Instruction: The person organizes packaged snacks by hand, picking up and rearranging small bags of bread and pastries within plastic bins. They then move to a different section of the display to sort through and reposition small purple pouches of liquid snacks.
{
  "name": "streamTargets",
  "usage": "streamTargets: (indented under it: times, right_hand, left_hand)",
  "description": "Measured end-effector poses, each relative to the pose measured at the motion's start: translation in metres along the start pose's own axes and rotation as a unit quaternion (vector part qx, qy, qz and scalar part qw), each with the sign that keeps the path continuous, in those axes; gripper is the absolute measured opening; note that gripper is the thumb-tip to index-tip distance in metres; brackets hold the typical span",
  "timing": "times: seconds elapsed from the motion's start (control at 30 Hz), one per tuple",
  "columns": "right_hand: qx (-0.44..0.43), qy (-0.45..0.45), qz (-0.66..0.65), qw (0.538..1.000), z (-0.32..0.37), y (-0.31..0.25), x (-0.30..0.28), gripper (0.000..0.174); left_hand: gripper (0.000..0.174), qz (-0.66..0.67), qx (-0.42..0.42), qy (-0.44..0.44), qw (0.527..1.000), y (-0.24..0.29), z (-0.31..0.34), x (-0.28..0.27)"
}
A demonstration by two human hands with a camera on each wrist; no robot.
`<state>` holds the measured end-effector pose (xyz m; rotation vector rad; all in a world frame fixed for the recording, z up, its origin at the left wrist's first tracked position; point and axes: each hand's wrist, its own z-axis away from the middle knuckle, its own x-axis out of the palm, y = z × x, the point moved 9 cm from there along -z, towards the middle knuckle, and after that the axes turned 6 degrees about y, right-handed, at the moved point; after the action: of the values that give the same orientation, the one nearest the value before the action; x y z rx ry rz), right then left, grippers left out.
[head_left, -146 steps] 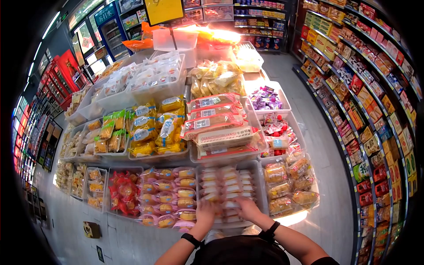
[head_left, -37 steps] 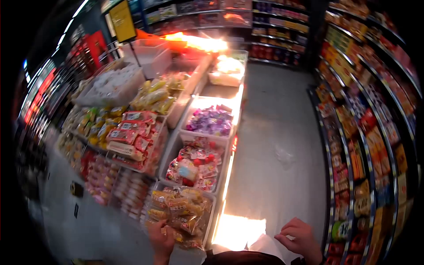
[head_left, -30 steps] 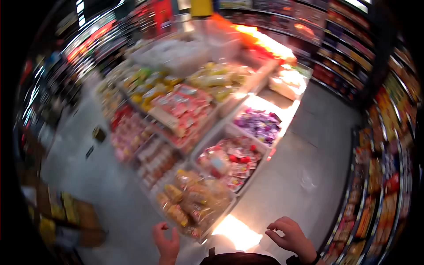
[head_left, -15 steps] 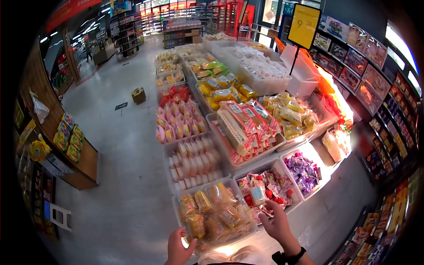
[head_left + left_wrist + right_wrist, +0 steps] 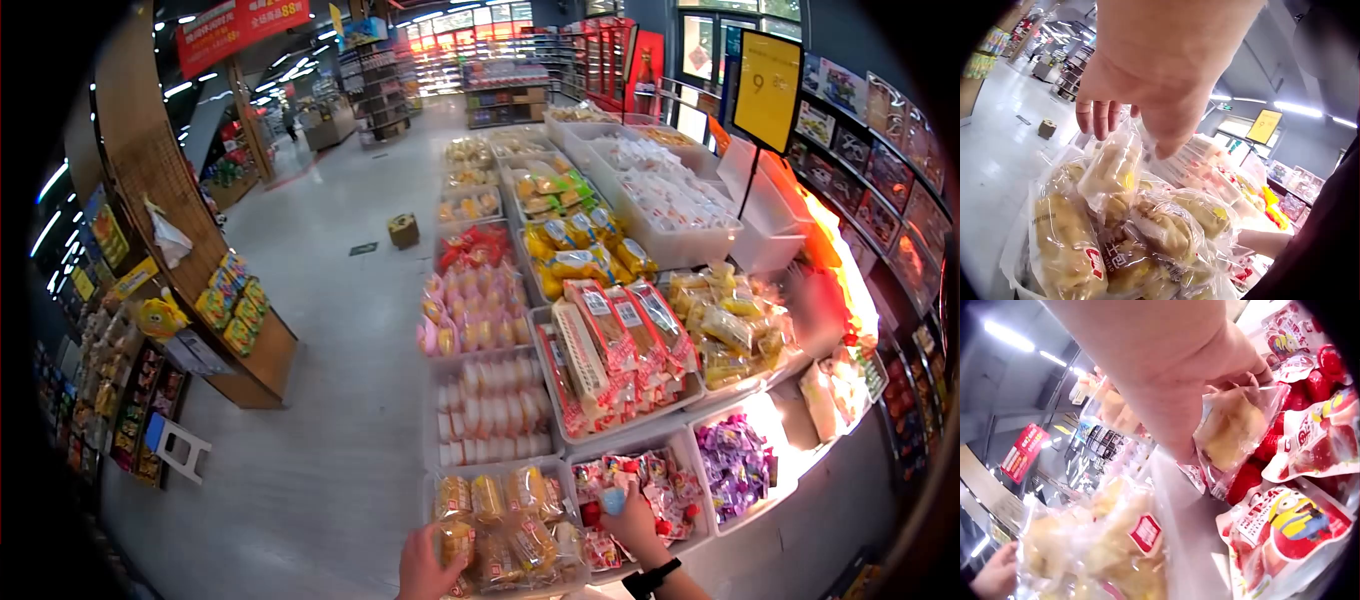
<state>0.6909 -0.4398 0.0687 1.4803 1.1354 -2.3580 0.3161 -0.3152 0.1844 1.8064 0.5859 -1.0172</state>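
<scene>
The clear packet (image 5: pixel 1232 432) with a pale cake inside sits pinched in the right hand (image 5: pixel 634 522) just above the bin of red snack packs (image 5: pixel 688 470), where half a second ago that hand lay flat among them. The left hand (image 5: pixel 424 566), earlier at the corner of the bread bin (image 5: pixel 428 500), now reaches in from above, its fingers (image 5: pixel 1101 119) and thumb closed on the top of a bread bag (image 5: pixel 1109 172).
</scene>
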Motion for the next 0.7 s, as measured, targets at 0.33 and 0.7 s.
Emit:
streamTargets:
  times: [0.33, 0.7]
  right_hand:
    - [0.031, -0.336, -0.682, 0.649, 0.021, -0.021, -0.041, 0.066]
    - [0.071, -0.357, -0.581, 0.728, 0.081, -0.122, -0.08, 0.046]
  left_hand:
    - [0.063, 0.15, -0.189, 0.044, 0.969, -0.018, 0.005, 0.02]
    - [0.048, 0.431, -0.201, 0.056, 0.878, 0.046, -0.015, -0.003]
